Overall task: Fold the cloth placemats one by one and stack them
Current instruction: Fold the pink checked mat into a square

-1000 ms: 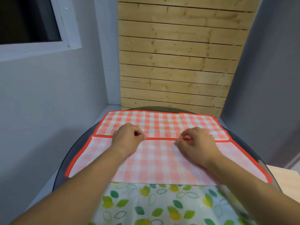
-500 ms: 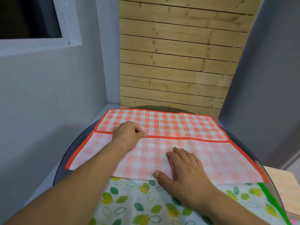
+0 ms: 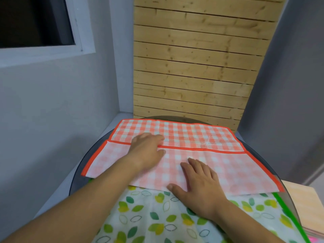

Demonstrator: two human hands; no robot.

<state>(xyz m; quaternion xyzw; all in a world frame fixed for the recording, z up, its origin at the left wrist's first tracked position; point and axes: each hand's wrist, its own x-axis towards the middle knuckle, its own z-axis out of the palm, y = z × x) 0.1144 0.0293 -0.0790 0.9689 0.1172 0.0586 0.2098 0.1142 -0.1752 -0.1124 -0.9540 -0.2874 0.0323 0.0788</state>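
Observation:
A red-and-white checked placemat with a red border lies on the round glass table. Its near half is folded over, pale underside up, and the folded red edge runs across the middle. My left hand lies flat on that edge at the left, fingers stretched out. My right hand presses flat on the near fold, thumb at the cloth's front edge. Under it lies a white placemat with green and yellow leaves, closest to me.
A wooden slat panel stands behind the table between grey walls, with a window at upper left. A pale orange striped cloth sits on a surface at the right. A green border edge shows by the leaf placemat.
My right hand let go of the folded edge and came back to press flat on the near fold. My left hand opened from a pinch and now lies flat on the edge.

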